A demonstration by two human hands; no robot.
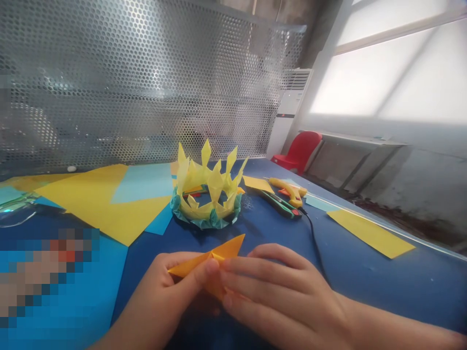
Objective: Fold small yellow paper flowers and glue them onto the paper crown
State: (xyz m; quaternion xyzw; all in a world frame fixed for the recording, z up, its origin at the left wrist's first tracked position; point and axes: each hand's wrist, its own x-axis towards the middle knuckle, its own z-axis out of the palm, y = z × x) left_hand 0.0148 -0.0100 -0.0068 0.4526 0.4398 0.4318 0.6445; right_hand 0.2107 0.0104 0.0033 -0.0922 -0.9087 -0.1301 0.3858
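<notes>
Between my two hands is a folded orange paper piece [229,248] with pointed ends sticking out to the left and upper right. My left hand [171,287] pinches it, the thumb lying on the front near the centre fold. From the right, my right hand [280,291] presses its fingers against the same paper, hiding its lower part. Just beyond my hands a paper crown [215,187] stands upright on the table, with tall yellow points and a teal folded base.
The blue table [365,291] holds yellow sheets [105,199], a light blue sheet [146,182], a bright blue sheet [73,301], a yellow glue gun [292,190] with a black cord, a green-and-black tool [280,204] and a yellow strip [372,233]. Perforated metal [146,87] stands behind.
</notes>
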